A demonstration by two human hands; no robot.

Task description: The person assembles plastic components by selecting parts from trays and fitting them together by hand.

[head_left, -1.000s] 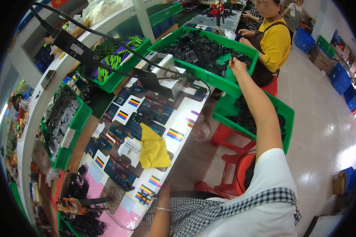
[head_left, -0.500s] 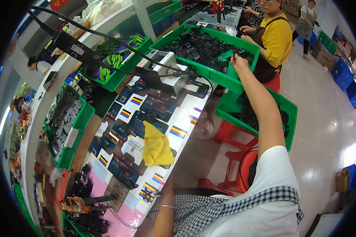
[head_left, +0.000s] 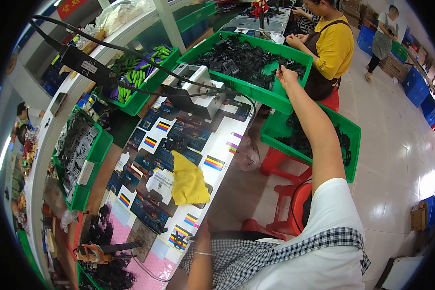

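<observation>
My right arm reaches out to the far green crate (head_left: 246, 86), which is heaped with black plastic parts (head_left: 241, 55). Over its right end is my right hand (head_left: 287, 76), fingertips pinched together; whatever they hold cannot be told from the dark parts behind. My left hand (head_left: 204, 231) hangs low at the near edge of the worktable, a bracelet on its wrist, its fingers hidden. Beside it a small black part (head_left: 180, 239) lies on the printed table covering. Farther up the table is a crumpled yellow cloth (head_left: 189, 179).
A grey metal device (head_left: 198, 92) stands at the table's far end, a black cable looping over it. A second green crate (head_left: 353, 154) rests near red stools (head_left: 280, 166). Left are crates of grey parts (head_left: 79, 154) and green-purple pieces (head_left: 135, 79). A co-worker (head_left: 337, 46) sits beyond.
My right hand has shifted slightly over the crate, fingers still pinched. The seated co-worker's head has turned down toward their hands. A walking person at the far right has come closer.
</observation>
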